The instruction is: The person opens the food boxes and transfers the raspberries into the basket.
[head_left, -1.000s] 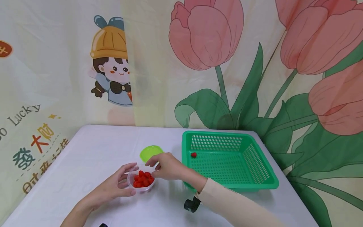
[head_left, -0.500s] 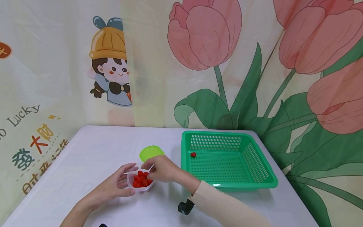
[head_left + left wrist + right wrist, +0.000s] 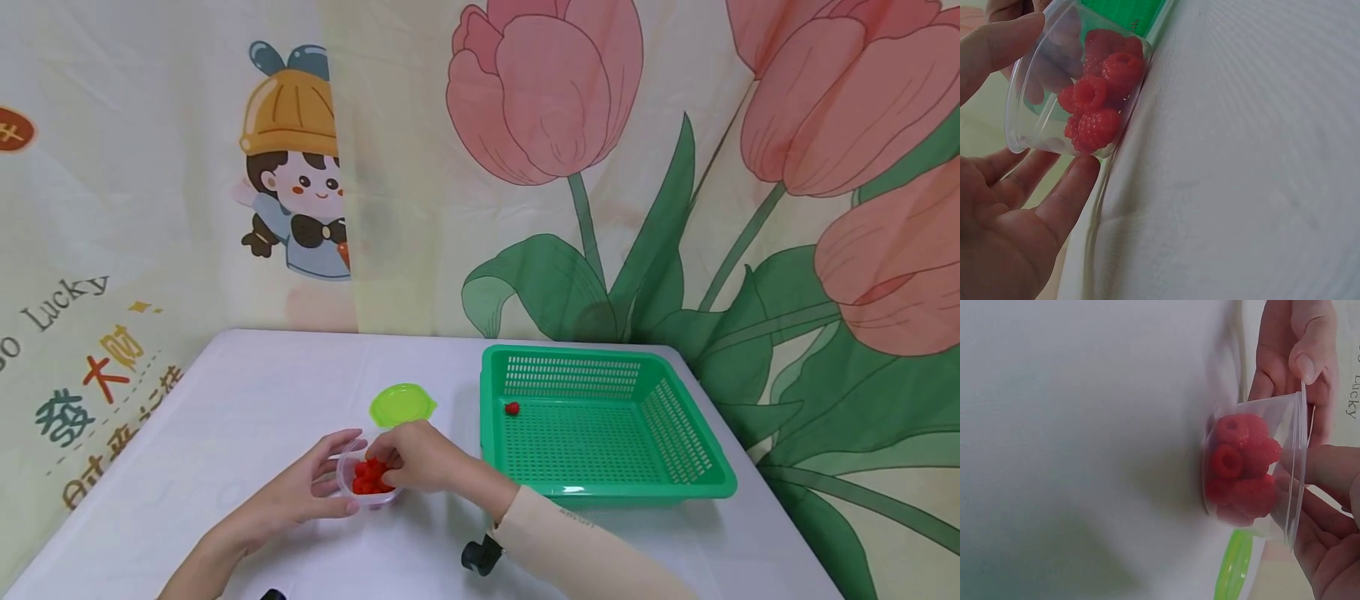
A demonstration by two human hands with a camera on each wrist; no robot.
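Observation:
Red raspberries [image 3: 367, 479] [image 3: 1099, 128] [image 3: 1254, 497] fill the lower part of a clear plastic cup [image 3: 377, 500] [image 3: 1038, 128] [image 3: 1263, 532]. The left hand [image 3: 296, 496] [image 3: 1013, 234] [image 3: 1294, 359] holds the cup from its left side, thumb and fingers curved round it. Inside the cup's mouth are the fingers of the right hand [image 3: 422, 457] [image 3: 1329, 544], spread beside the top berries; a firm pinch on one is not visible. A single raspberry [image 3: 512, 408] lies in the green basket [image 3: 607, 492], near its left wall.
Behind the cup lies a bright green lid [image 3: 402, 404] [image 3: 1233, 565]. The basket stands to the right on a white-covered table [image 3: 300, 367]. Below the right forearm is a black device [image 3: 482, 555]. A printed curtain hangs behind.
The right hand has moved left and slightly down, its fingers passing from the cup's right edge to inside it. The left hand and cup have stayed in place.

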